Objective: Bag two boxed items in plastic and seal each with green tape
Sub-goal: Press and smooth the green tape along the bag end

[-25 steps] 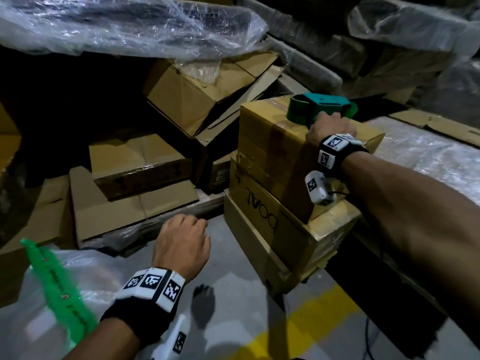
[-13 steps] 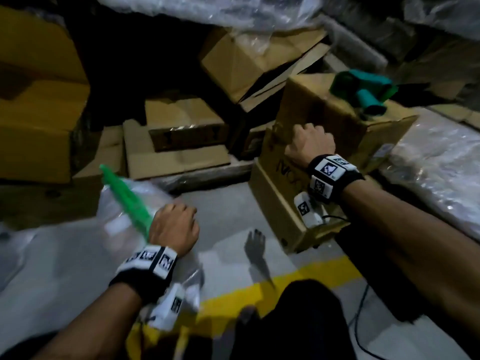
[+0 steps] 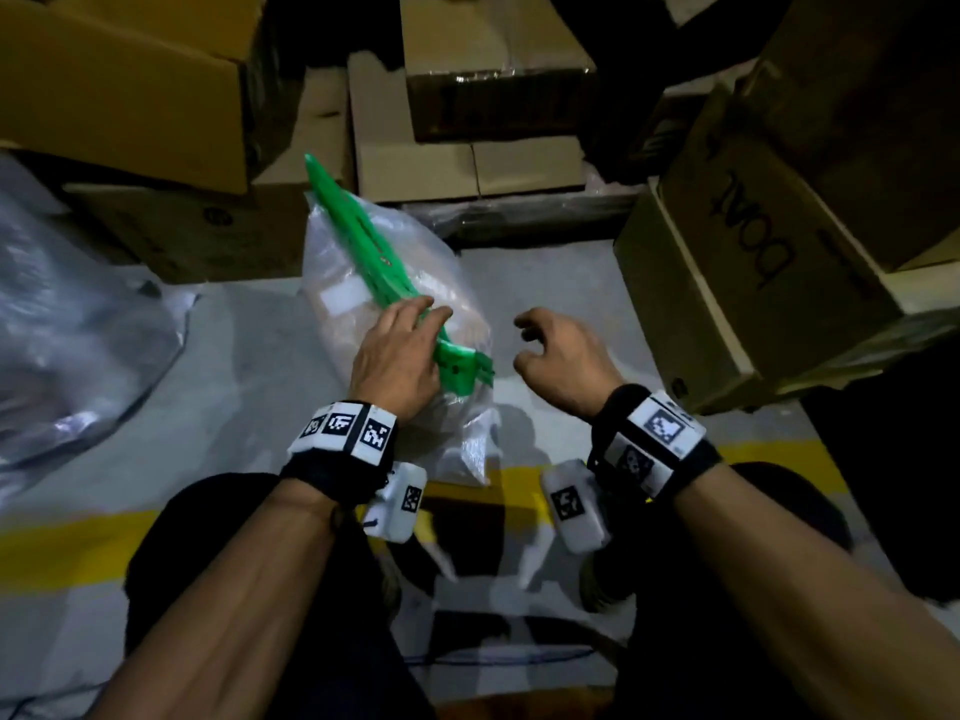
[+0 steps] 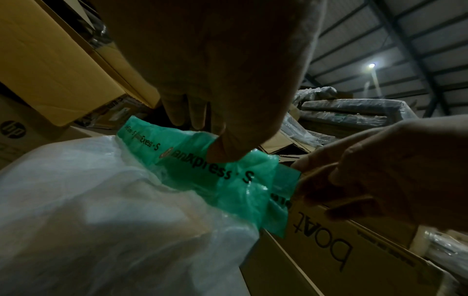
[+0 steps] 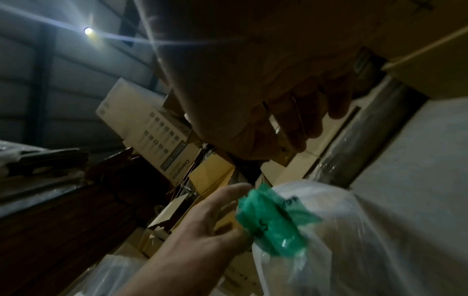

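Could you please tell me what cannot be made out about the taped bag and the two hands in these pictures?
- Boxed item: head view, cloudy plastic bag blurs it.
- Green tape print: head view too small; left wrist view, left hand covers part.
- Right hand touching the tape end: dark left wrist view, cannot tell.

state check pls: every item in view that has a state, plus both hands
plastic bag: on the floor, boxed item inside, mouth gathered under tape.
green tape: stuck along the bag's top, loose tail at the near end.
left hand: fingers straight, resting on the tape.
right hand: fingers loosely curled, empty, just clear of the tail.
boAt carton: closed, tilted, another box on top.
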The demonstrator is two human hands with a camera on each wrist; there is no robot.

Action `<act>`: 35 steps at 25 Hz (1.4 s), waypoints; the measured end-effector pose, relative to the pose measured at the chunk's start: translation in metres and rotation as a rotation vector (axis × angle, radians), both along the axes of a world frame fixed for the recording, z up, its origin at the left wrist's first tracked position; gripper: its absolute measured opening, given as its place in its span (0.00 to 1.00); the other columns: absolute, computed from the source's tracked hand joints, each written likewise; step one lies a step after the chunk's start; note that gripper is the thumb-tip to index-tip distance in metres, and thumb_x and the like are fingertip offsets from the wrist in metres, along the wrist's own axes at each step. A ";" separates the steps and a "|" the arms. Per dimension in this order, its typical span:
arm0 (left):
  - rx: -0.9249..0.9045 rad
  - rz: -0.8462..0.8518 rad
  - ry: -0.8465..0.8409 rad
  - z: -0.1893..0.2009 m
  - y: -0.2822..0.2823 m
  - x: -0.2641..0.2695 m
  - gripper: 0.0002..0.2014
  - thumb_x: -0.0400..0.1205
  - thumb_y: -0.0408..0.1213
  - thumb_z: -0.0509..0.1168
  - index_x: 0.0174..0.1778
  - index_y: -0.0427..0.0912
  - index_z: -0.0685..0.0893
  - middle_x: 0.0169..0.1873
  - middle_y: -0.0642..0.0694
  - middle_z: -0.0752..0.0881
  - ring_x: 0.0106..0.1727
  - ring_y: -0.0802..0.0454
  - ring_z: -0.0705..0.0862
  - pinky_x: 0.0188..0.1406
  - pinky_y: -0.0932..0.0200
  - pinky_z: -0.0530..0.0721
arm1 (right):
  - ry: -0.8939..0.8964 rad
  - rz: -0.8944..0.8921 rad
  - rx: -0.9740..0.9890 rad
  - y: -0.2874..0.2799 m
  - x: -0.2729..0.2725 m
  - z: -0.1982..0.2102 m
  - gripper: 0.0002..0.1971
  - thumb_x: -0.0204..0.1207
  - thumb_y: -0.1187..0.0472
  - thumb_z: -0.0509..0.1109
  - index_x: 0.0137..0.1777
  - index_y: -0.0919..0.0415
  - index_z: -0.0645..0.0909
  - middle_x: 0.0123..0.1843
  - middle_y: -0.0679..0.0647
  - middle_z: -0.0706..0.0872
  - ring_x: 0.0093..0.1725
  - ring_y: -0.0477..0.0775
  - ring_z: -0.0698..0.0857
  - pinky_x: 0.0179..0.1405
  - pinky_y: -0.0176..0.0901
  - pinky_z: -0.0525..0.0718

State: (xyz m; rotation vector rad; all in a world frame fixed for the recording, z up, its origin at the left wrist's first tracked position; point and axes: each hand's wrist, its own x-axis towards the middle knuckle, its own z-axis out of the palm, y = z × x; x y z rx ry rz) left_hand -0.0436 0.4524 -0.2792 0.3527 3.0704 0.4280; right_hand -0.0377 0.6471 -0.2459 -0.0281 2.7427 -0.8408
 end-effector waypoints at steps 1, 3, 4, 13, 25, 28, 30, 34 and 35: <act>-0.029 -0.034 -0.001 -0.002 0.000 -0.003 0.28 0.76 0.33 0.64 0.75 0.47 0.72 0.77 0.44 0.69 0.77 0.42 0.64 0.77 0.46 0.63 | -0.025 0.022 -0.067 -0.003 0.002 -0.008 0.27 0.74 0.59 0.67 0.75 0.57 0.73 0.68 0.55 0.83 0.67 0.58 0.80 0.63 0.47 0.78; -0.085 -0.098 0.012 -0.009 0.000 -0.012 0.23 0.78 0.39 0.64 0.71 0.50 0.76 0.76 0.47 0.72 0.79 0.43 0.61 0.79 0.44 0.55 | -0.045 0.054 -0.167 -0.010 0.003 -0.028 0.28 0.72 0.62 0.71 0.73 0.59 0.74 0.67 0.57 0.83 0.65 0.57 0.80 0.63 0.45 0.77; -0.103 -0.125 0.041 -0.008 0.000 -0.017 0.20 0.78 0.41 0.65 0.68 0.51 0.79 0.73 0.49 0.75 0.80 0.44 0.61 0.79 0.44 0.52 | -0.029 0.069 -0.189 -0.012 0.004 -0.036 0.27 0.71 0.62 0.73 0.71 0.60 0.76 0.65 0.58 0.83 0.63 0.58 0.81 0.60 0.44 0.77; -0.010 -0.167 0.161 0.002 -0.001 -0.042 0.10 0.73 0.39 0.74 0.49 0.42 0.88 0.47 0.41 0.85 0.59 0.39 0.78 0.81 0.46 0.55 | -0.009 -0.112 -0.633 -0.016 -0.017 -0.057 0.16 0.65 0.70 0.82 0.51 0.61 0.83 0.46 0.54 0.87 0.40 0.43 0.85 0.42 0.30 0.84; 0.287 -0.114 0.110 0.029 0.014 -0.047 0.15 0.75 0.45 0.63 0.56 0.44 0.84 0.51 0.45 0.85 0.56 0.45 0.81 0.59 0.50 0.77 | 0.188 -0.225 -0.893 0.000 -0.040 -0.046 0.07 0.71 0.72 0.76 0.44 0.61 0.83 0.41 0.59 0.88 0.40 0.47 0.86 0.45 0.43 0.87; 0.423 -0.169 0.045 0.030 0.025 -0.047 0.19 0.76 0.44 0.64 0.63 0.44 0.83 0.56 0.49 0.85 0.58 0.51 0.82 0.59 0.53 0.81 | 0.202 -0.217 -0.871 0.004 -0.039 -0.043 0.07 0.69 0.71 0.77 0.45 0.63 0.85 0.44 0.62 0.89 0.42 0.52 0.88 0.48 0.49 0.88; 0.429 -0.193 0.052 0.028 0.028 -0.049 0.18 0.77 0.45 0.65 0.61 0.42 0.84 0.52 0.49 0.84 0.55 0.50 0.83 0.57 0.50 0.82 | 0.193 -0.212 -0.880 0.004 -0.038 -0.043 0.08 0.68 0.71 0.78 0.46 0.67 0.85 0.45 0.64 0.89 0.43 0.55 0.88 0.48 0.50 0.89; 0.410 -0.159 0.027 0.026 0.029 -0.052 0.11 0.77 0.45 0.66 0.50 0.42 0.84 0.43 0.48 0.85 0.46 0.48 0.83 0.47 0.43 0.83 | 0.173 -0.207 -0.855 0.003 -0.035 -0.044 0.07 0.68 0.71 0.79 0.43 0.64 0.85 0.44 0.63 0.89 0.43 0.57 0.90 0.47 0.50 0.90; 0.399 -0.143 0.024 0.026 0.029 -0.052 0.11 0.77 0.45 0.66 0.49 0.42 0.85 0.42 0.48 0.85 0.46 0.48 0.84 0.47 0.43 0.83 | 0.173 -0.202 -0.837 0.002 -0.035 -0.043 0.07 0.68 0.71 0.79 0.42 0.63 0.85 0.43 0.61 0.89 0.42 0.54 0.90 0.45 0.48 0.90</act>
